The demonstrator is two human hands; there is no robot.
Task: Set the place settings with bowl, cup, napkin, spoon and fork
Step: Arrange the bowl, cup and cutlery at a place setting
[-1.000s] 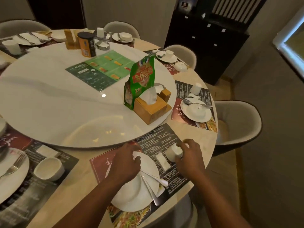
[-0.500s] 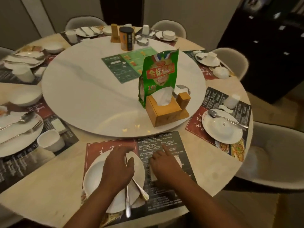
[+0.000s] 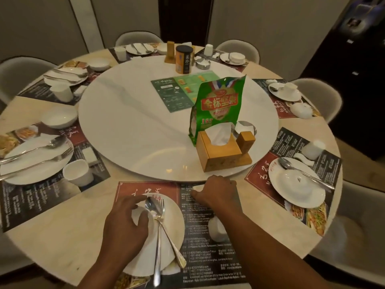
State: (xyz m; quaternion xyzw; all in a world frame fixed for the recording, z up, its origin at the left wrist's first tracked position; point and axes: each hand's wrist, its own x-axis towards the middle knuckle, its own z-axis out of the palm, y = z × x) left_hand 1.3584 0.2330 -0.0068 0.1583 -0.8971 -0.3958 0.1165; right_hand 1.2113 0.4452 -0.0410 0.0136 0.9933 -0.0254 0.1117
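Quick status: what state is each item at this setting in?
Spoon: lying on napkin, crossing fork.
Fork: lying on napkin.
Napkin: on plate, left hand on it.
Cup: on placemat, partly hidden.
Snack bag: standing upright.
Tissue box: tissue sticking out.

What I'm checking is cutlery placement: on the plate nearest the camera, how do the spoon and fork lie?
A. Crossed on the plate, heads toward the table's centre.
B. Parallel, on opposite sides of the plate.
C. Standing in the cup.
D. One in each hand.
A: the spoon and fork lie on the plate with handles crossing, heads toward the turntable.
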